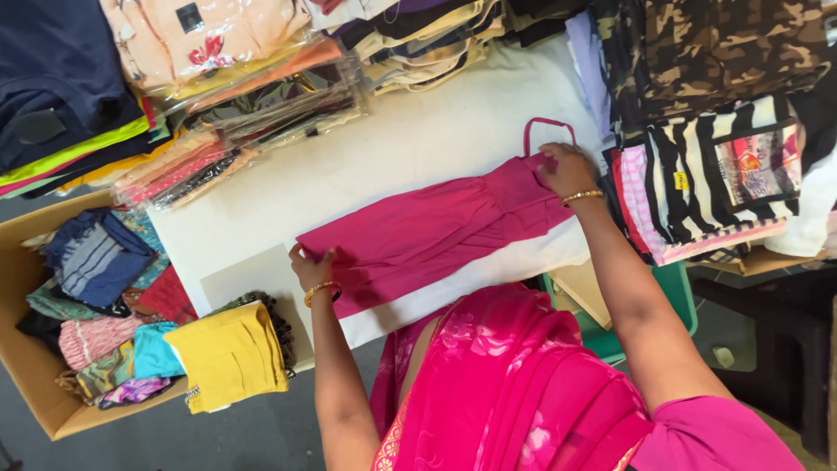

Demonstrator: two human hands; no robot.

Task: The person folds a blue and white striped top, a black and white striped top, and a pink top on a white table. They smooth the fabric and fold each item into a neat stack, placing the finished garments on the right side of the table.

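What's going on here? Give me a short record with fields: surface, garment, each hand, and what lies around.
surface: white table
garment: pink dress, laid flat, strap loop at the far end
left hand: grips the dress's hem end
right hand: presses the strap end
left side: cardboard box of mixed clothes; yellow cloth on the table edge
far side: packed clothes in clear bags
right side: striped garment, camouflage cloth

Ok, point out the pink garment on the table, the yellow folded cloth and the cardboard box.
pink garment (436, 231), head view, middle of its flat body
yellow folded cloth (231, 353), head view, centre of its top face
cardboard box (39, 397), head view, its near wall
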